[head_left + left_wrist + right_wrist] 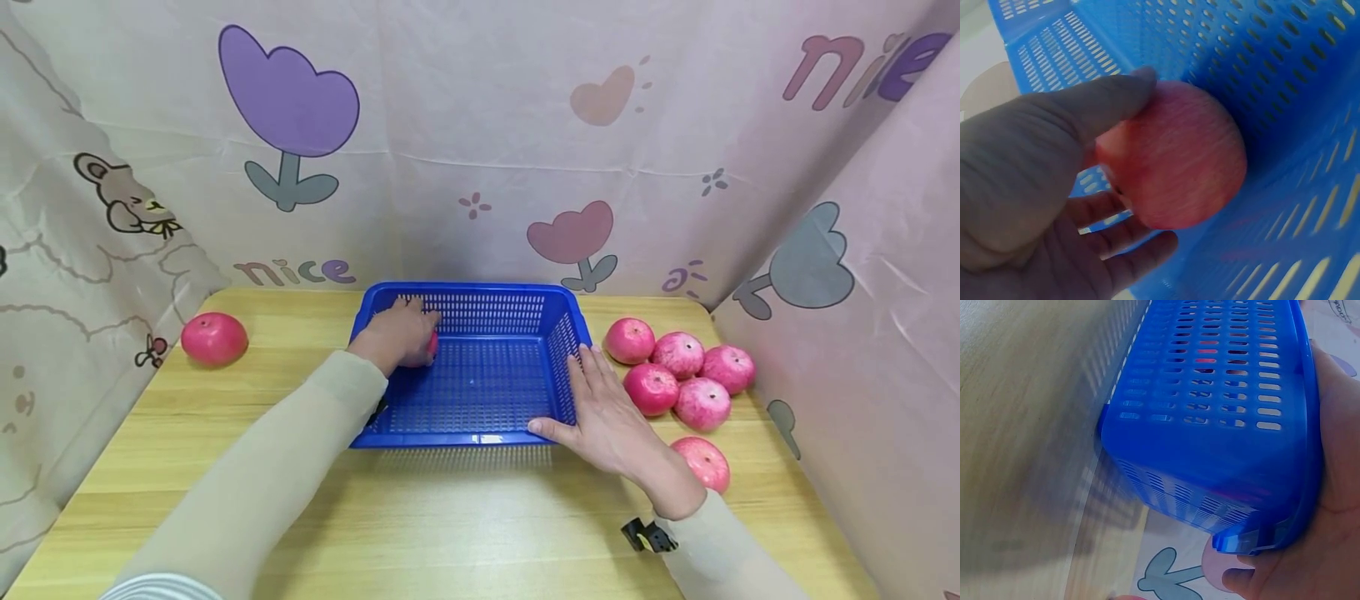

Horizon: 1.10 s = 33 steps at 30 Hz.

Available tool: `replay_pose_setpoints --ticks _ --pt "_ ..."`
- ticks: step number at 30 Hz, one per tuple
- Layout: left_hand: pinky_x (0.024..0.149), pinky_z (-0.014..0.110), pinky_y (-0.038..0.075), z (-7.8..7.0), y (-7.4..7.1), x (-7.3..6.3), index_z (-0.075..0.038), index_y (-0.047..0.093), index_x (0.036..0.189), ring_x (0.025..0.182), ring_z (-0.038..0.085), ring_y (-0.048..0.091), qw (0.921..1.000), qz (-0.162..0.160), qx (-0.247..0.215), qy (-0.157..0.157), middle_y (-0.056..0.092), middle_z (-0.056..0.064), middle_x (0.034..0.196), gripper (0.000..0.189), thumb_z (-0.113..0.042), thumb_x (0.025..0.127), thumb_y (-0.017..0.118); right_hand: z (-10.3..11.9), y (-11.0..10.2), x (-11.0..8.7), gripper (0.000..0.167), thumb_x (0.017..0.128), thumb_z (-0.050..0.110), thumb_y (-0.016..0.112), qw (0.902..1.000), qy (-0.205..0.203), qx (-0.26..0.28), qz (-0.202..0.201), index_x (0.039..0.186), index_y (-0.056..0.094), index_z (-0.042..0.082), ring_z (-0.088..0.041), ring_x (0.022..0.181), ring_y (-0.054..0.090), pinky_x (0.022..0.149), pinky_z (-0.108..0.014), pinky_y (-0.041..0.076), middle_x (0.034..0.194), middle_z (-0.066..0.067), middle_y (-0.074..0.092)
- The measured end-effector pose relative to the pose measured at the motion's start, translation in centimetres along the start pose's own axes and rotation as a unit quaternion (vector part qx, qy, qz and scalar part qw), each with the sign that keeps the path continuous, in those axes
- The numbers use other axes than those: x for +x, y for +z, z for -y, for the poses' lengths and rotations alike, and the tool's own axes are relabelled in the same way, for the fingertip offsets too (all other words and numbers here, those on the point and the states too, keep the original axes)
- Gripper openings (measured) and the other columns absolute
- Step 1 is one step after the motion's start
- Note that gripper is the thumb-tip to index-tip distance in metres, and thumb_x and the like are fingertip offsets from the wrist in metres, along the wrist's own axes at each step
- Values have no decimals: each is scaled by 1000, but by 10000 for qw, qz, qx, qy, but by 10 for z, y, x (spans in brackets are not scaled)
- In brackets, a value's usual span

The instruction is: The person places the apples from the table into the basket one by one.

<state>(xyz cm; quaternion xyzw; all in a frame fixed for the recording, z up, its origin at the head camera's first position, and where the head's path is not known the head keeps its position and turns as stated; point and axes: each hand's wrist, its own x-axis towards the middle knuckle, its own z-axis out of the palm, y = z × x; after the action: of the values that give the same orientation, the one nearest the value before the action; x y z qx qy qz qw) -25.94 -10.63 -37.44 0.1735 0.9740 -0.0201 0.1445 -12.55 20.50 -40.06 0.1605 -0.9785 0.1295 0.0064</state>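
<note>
A blue plastic basket (472,437) with slotted walls stands on the table. Inside it, at the left end, my left hand (401,329) holds a pinkish-red apple (1175,156). The left wrist view shows the thumb (1107,103) over the apple's upper side and fingers (1138,259) below it, close to the basket's wall. My right hand (607,421) rests on the basket's front right corner. Its fingers lie extended along the right rim and its thumb reaches over the front rim. From the right wrist, the hand (1341,506) shows against the basket's rim.
Several apples (678,354) lie grouped on the table right of the basket, with another apple (701,462) nearer, beside my right wrist. One apple (214,339) sits at the table's far left. A printed curtain (465,125) hangs behind and along both sides of the table.
</note>
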Motion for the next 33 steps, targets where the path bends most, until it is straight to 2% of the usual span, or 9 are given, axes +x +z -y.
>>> replay_pose_setpoints --ticks 3,9,18,23,33 --pt "121 69 31 -1 -2 -4 -8 40 163 155 55 25 10000 78 58 1 30 30 168 77 -29 98 74 0 0 0 119 93 80 55 10000 11 12 19 164 21 -7 -48 162 7 129 -62 18 173 -31 11" --pt "124 68 27 -1 -4 -6 -9 34 165 156 53 24 9997 246 -21 -32 27 30 169 64 -26 107 53 -1 -1 0 120 92 81 56 9999 78 23 80 165 19 -7 -48 162 8 129 -62 18 174 -30 9" --pt "122 67 32 -1 -6 -4 -6 36 164 152 54 32 9991 130 -160 -371 30 33 166 66 -27 105 56 -1 -1 1 122 91 83 55 9999 89 42 93 165 18 -6 -47 162 7 129 -62 18 174 -30 8" --pt "122 68 32 -2 -5 -3 -6 33 165 153 55 29 9979 162 -282 -563 26 33 168 70 -29 104 57 -1 -1 1 122 91 83 55 9999 103 64 95 165 18 -6 -48 162 7 129 -63 18 174 -30 8" --pt "119 68 36 -2 -3 -1 1 35 162 149 57 34 9985 98 -168 -503 30 36 164 72 -28 101 59 -1 -1 0 120 92 82 55 9999 52 87 23 165 19 -7 -48 162 8 129 -63 18 173 -30 10"
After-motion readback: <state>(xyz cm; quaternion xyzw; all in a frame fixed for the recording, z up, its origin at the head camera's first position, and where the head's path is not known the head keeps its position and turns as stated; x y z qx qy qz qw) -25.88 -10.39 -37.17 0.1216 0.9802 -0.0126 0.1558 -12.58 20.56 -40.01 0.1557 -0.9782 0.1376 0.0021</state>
